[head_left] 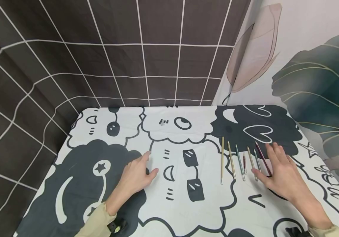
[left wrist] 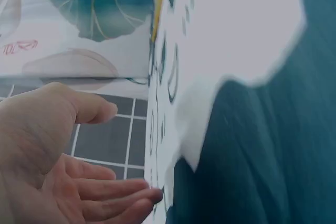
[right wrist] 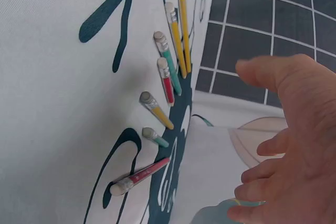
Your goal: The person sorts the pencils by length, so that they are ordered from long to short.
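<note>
A row of eraser-tipped pencils lies side by side on the patterned cloth, near my right hand (head_left: pixel 285 177). At the row's left end are two yellow pencils (head_left: pixel 222 161), followed by a teal pencil (head_left: pixel 240 162) and a short red pencil (head_left: pixel 245 163). Further right come another yellow pencil (head_left: pixel 251 163), a green pencil (head_left: pixel 257 160) and a dark red pencil (head_left: pixel 263 158). My right hand, fingers extended, is beside the dark red one; the right wrist view shows it apart from the pencils. My left hand (head_left: pixel 135 176) has its fingers extended over the cloth, holding nothing.
The black-and-white cartoon cloth (head_left: pixel 187 214) covers the table. Behind and to the left hangs a dark grid-patterned curtain (head_left: pixel 122 59). A leaf-printed white hanging (head_left: pixel 299 39) stands at the right.
</note>
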Available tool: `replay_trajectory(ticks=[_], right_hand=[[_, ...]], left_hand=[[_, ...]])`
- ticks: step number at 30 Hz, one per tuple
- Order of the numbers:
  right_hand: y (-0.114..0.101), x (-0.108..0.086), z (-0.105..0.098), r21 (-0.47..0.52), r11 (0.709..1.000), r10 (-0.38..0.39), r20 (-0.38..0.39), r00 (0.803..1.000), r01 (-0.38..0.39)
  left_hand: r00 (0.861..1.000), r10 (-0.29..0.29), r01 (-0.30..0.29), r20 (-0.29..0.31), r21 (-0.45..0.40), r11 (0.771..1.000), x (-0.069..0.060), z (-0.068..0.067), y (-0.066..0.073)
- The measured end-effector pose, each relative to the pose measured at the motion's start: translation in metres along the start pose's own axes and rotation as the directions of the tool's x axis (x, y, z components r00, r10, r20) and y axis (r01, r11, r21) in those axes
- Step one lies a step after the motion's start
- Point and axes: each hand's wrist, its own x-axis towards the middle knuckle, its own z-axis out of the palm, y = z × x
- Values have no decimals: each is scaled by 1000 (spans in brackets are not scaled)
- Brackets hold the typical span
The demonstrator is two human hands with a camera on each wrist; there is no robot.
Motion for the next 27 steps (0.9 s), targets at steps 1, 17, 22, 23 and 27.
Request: replay_trajectory(ticks=[1,17,22,23,27], right_hand=[[1,0,1,1,1000,-11,-30,999,11],[3,1,3,3,1000,-4,-204,979,4],[6,0,5,15,999,-25,-226,974,29],[7,0,5,14,999,-27,-229,973,31],[9,0,6,15,999,-25,-232,972,29]], left_hand=[[1000,-2,2,1,-32,999,2,1,1],[999,-12,-1,-37,-342,940,22,20,22],[999,-2,-19,-54,-387,922,26,30,32],[999,-3,-18,-53,-394,919,27,32,35],[999,-3,-14,-40,-416,909,33,41,47]])
